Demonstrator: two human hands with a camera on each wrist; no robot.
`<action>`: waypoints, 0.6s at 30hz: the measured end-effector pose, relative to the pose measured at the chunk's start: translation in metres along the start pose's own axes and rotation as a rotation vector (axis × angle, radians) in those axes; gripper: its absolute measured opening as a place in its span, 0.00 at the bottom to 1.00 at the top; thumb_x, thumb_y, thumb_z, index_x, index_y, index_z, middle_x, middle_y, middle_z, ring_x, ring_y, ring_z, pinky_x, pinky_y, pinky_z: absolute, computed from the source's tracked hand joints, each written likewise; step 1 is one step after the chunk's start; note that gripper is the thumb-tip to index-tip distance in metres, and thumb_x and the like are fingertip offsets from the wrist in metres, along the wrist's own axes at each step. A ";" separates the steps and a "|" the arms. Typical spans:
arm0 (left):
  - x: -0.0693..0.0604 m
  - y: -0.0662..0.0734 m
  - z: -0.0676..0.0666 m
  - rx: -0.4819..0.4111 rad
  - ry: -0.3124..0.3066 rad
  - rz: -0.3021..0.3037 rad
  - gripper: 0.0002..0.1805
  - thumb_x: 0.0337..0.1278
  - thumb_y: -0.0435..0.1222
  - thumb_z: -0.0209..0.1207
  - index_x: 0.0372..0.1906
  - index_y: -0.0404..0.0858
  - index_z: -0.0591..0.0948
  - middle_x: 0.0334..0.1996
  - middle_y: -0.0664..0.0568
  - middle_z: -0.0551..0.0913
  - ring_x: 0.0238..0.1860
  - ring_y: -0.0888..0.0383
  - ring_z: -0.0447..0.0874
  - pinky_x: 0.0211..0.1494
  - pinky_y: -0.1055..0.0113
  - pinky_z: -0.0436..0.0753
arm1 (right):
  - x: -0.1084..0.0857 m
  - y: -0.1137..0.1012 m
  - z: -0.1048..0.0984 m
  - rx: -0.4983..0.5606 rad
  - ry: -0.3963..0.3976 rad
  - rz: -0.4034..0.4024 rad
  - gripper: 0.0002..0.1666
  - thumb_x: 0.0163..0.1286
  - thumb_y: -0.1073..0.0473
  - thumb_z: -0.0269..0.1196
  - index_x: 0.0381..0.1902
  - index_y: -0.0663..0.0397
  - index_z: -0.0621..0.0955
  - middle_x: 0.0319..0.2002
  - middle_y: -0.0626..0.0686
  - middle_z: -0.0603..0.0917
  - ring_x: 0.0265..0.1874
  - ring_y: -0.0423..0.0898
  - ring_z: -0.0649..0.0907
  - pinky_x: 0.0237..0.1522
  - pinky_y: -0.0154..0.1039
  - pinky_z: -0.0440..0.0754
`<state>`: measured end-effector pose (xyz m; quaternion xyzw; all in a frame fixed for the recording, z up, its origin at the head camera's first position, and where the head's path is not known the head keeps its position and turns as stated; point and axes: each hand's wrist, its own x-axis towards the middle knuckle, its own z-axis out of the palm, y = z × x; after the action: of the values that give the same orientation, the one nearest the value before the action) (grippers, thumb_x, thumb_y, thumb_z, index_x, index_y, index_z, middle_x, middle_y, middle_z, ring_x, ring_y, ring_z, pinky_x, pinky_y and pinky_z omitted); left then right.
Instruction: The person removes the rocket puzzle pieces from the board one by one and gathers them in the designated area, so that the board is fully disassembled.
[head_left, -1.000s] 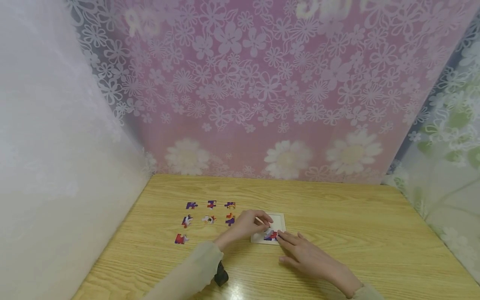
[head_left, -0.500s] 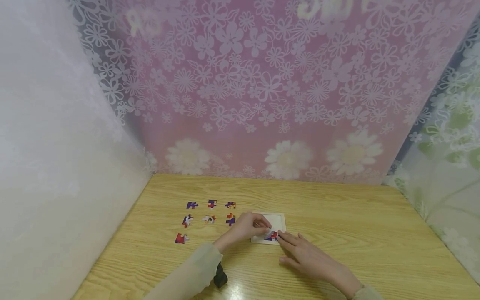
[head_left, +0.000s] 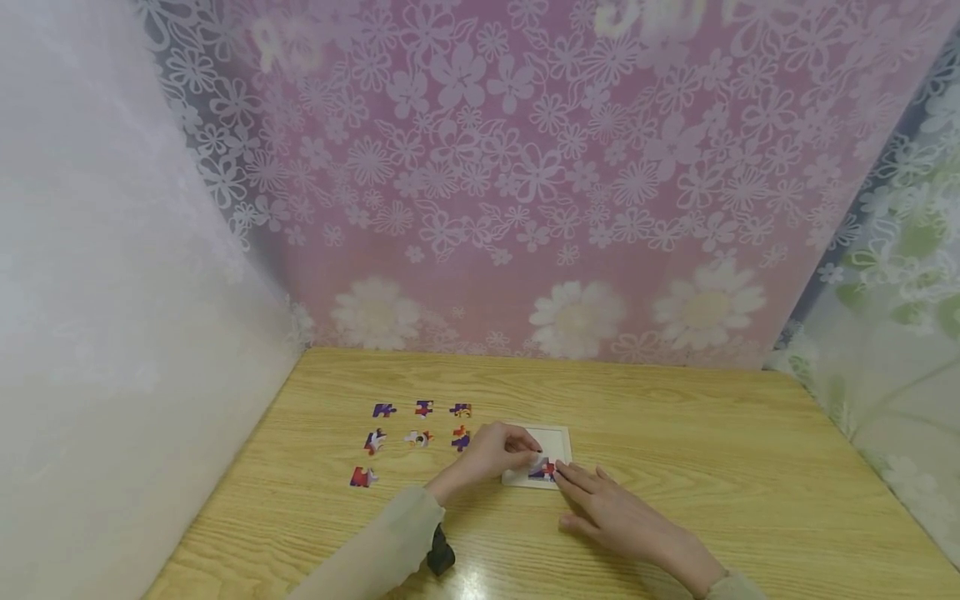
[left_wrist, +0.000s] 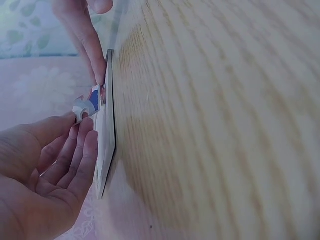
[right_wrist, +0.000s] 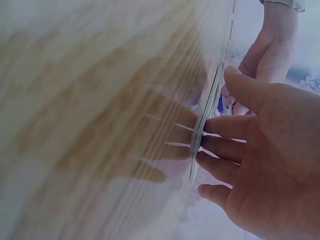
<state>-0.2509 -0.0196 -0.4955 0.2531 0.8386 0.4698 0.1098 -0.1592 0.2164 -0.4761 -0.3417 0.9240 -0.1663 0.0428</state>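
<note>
A small pale puzzle tray (head_left: 557, 440) lies on the table in front of both hands. My left hand (head_left: 491, 452) reaches over its left side and pinches a puzzle piece (left_wrist: 86, 107) between thumb and fingers. In the left wrist view that piece is tilted above the tray, its purple end close to the tray's surface. Another red and purple piece (head_left: 549, 471) lies in the tray's lower right corner. My right hand (head_left: 618, 512) is stretched out, its straight fingertips touching the tray's right edge. Fingers partly hide the held piece in the head view.
Several loose jigsaw pieces lie in loose rows left of the tray, among them a white one with an eye (head_left: 419, 439) and a red one (head_left: 362, 477). A black wrist device (head_left: 441, 553) sits under the left sleeve. A flowered pink curtain (head_left: 525, 167) hangs behind the table.
The pinched piece has tipped and shifted slightly beside the piece in the tray's lower corner, with small left finger movements. The right hand stays in place.
</note>
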 end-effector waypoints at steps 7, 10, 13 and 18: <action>0.000 0.000 -0.005 -0.033 0.025 -0.022 0.05 0.67 0.39 0.65 0.42 0.45 0.89 0.33 0.61 0.87 0.32 0.67 0.84 0.36 0.72 0.83 | 0.000 -0.001 -0.001 -0.007 -0.004 -0.004 0.41 0.78 0.41 0.54 0.73 0.67 0.67 0.74 0.66 0.66 0.70 0.64 0.71 0.67 0.69 0.63; -0.002 -0.001 -0.009 -0.062 0.027 -0.028 0.05 0.67 0.39 0.65 0.43 0.45 0.89 0.34 0.59 0.88 0.33 0.66 0.85 0.37 0.71 0.85 | 0.000 -0.001 -0.001 -0.012 -0.003 0.000 0.40 0.78 0.41 0.54 0.73 0.67 0.68 0.73 0.65 0.67 0.70 0.63 0.71 0.67 0.69 0.63; -0.003 -0.003 -0.013 -0.089 0.029 -0.042 0.05 0.68 0.39 0.65 0.43 0.45 0.89 0.35 0.59 0.88 0.36 0.65 0.85 0.38 0.70 0.86 | -0.001 -0.002 -0.001 -0.026 0.005 -0.003 0.40 0.78 0.41 0.55 0.73 0.66 0.69 0.73 0.65 0.68 0.70 0.63 0.71 0.67 0.68 0.64; -0.008 -0.009 -0.022 -0.058 0.054 -0.050 0.05 0.68 0.39 0.65 0.42 0.46 0.89 0.36 0.59 0.88 0.37 0.65 0.85 0.41 0.70 0.85 | 0.000 -0.003 -0.001 -0.037 0.018 -0.009 0.40 0.78 0.41 0.55 0.72 0.67 0.69 0.72 0.65 0.69 0.69 0.64 0.72 0.67 0.68 0.64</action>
<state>-0.2558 -0.0437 -0.4921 0.2158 0.8333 0.4978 0.1062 -0.1571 0.2149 -0.4744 -0.3451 0.9257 -0.1524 0.0277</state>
